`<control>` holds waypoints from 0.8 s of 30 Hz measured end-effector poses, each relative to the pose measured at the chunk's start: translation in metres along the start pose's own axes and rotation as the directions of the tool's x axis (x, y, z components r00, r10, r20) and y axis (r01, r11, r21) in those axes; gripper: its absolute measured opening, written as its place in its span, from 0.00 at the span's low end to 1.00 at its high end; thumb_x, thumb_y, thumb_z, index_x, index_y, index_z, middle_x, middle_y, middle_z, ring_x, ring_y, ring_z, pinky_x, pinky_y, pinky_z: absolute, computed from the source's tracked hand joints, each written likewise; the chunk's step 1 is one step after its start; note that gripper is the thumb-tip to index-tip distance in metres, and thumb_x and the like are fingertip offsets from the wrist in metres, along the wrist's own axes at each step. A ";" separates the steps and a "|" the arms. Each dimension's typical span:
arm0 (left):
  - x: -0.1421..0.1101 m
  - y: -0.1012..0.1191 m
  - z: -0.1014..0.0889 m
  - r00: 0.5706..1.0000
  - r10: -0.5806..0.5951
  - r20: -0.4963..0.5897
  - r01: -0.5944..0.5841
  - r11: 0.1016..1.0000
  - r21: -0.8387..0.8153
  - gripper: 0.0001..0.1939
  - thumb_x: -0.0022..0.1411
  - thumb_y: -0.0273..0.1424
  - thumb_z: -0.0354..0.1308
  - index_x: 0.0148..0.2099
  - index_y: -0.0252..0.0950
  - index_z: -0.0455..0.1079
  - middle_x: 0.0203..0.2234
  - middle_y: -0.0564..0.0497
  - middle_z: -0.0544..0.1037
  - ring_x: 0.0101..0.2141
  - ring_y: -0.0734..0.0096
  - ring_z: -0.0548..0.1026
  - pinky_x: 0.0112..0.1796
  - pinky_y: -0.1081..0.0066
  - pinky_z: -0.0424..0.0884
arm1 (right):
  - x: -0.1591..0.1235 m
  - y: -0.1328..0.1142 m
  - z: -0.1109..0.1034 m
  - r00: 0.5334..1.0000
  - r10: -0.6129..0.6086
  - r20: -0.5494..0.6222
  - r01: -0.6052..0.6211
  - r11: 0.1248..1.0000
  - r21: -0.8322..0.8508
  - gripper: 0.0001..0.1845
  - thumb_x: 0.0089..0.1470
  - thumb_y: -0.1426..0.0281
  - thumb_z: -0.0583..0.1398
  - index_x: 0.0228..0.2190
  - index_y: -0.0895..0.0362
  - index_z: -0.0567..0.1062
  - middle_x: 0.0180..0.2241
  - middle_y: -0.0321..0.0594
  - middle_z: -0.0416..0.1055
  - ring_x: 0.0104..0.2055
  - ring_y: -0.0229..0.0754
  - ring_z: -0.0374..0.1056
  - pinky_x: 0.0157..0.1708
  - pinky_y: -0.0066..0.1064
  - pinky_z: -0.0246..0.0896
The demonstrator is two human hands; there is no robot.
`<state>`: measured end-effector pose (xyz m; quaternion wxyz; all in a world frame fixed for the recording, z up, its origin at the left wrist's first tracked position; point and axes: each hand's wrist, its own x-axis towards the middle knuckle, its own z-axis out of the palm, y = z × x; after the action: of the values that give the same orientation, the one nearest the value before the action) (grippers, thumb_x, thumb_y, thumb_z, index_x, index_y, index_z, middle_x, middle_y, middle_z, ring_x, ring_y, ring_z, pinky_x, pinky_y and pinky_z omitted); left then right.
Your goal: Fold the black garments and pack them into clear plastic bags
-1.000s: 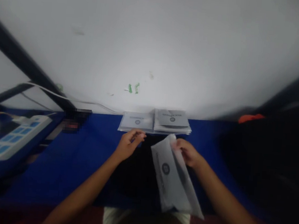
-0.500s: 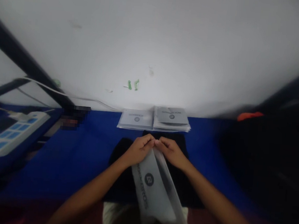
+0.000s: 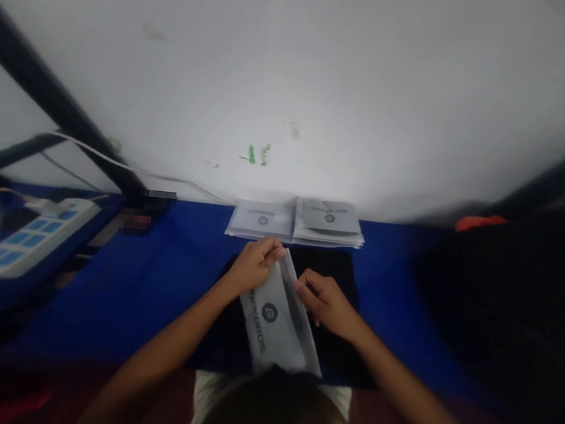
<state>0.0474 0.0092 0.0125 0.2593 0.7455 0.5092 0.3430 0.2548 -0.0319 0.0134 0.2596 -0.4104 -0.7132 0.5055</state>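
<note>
**Grey pouch [image 3: 279,322] ran aslant toward me**

My left hand [image 3: 255,263] had the far end, thumb and fingertips pressed together in a pinch on its top corner. From that pinch the long axis came back toward my body, slanting somewhat to the right, the printed face turned up.

My right hand [image 3: 328,303] was just beside the long right edge, closer to me than the left. Its thumb tip met that edge and the fingers were curled; I couldn't tell whether they pinched the film or only touched it. So the right edge was nearer my right hand, the far end my left.

Beneath the pouch was a black cloth [image 3: 341,271] on the blue tabletop [image 3: 156,273]; whether they touched, I couldn't tell. Beyond lay two piles of printed packets [image 3: 329,218].
</note>
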 end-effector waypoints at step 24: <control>0.001 -0.009 -0.019 0.997 -0.081 -0.009 0.080 0.993 -0.084 0.13 0.66 0.40 0.46 0.33 0.37 0.61 0.24 0.56 0.64 0.28 0.71 0.65 0.32 0.72 0.62 | -0.001 -0.003 -0.009 0.974 -0.221 -0.053 0.214 0.970 -0.116 0.17 0.56 0.63 0.62 0.47 0.54 0.71 0.40 0.40 0.68 0.33 0.37 0.64 0.33 0.29 0.63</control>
<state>0.0277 0.0137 0.0184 0.3005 0.7106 0.5258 0.3580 0.2619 -0.0287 0.0192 0.3140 -0.3596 -0.7715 0.4205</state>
